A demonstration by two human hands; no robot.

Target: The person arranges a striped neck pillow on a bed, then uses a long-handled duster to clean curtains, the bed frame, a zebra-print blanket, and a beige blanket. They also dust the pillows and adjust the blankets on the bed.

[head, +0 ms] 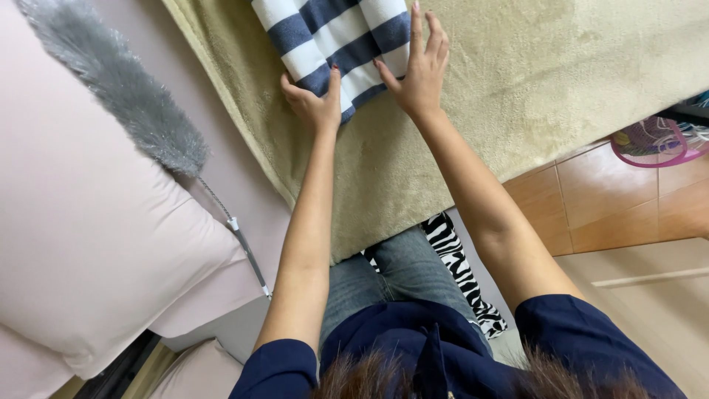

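Observation:
A folded towel (336, 33) with navy and white stripes lies on a beige fleece blanket (517, 81) at the top of the head view. My left hand (314, 103) pinches the towel's near left corner, thumb on top. My right hand (422, 66) rests flat on the towel's near right edge with fingers spread. Both forearms reach forward from dark blue short sleeves.
A grey fluffy duster (125, 89) with a thin metal handle lies on pale pink bedding beside a pink pillow (88, 244). Zebra-print fabric (461, 270) shows under the blanket by my jeans. Tan floor tiles and a pink wire basket (657, 140) sit at the right.

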